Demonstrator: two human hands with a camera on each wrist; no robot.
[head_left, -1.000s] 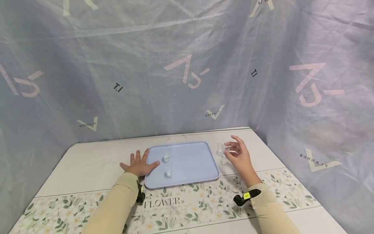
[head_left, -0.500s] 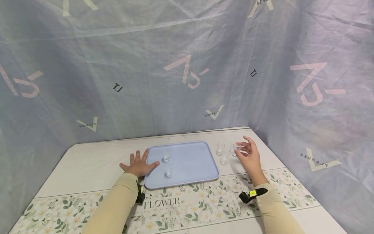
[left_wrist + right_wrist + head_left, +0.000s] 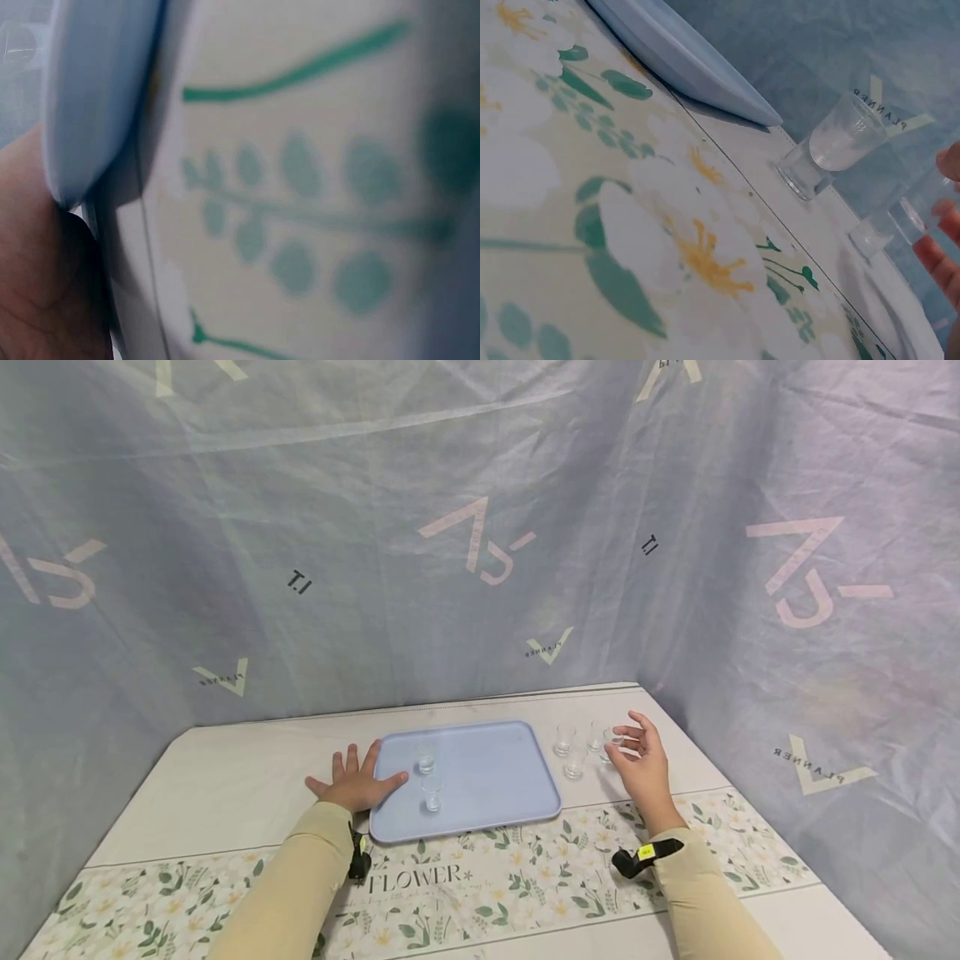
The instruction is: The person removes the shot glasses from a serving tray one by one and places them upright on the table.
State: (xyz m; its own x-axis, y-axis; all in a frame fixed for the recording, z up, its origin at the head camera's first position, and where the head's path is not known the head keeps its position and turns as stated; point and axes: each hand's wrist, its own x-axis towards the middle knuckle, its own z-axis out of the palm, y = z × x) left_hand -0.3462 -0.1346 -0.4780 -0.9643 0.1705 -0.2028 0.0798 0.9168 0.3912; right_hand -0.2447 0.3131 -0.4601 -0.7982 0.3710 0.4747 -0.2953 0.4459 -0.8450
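Fingers spread straight, my left hand [image 3: 357,785] lies at the left edge of a light blue tray [image 3: 495,777], its thumb over the rim. Two small clear glasses stand on the tray's left part: a rear glass [image 3: 427,763] and a front glass [image 3: 432,800]. To the right of the tray, my right hand [image 3: 640,768] pinches a clear shot glass [image 3: 610,745] between thumb and fingers. In the right wrist view its fingertips [image 3: 934,259] show beside that glass. I cannot tell whether the glass touches the table.
More clear glasses stand between tray and right hand: a left one [image 3: 565,741], a front one [image 3: 574,764] and a back one [image 3: 596,737]. A floral printed band [image 3: 540,877] crosses the white table. Grey-blue curtains [image 3: 360,568] enclose the back and sides.
Holding a glass, my right hand has moved right, away from the tray, then stayed almost in place. The glasses beside the tray now show more fully. My left hand has not moved.
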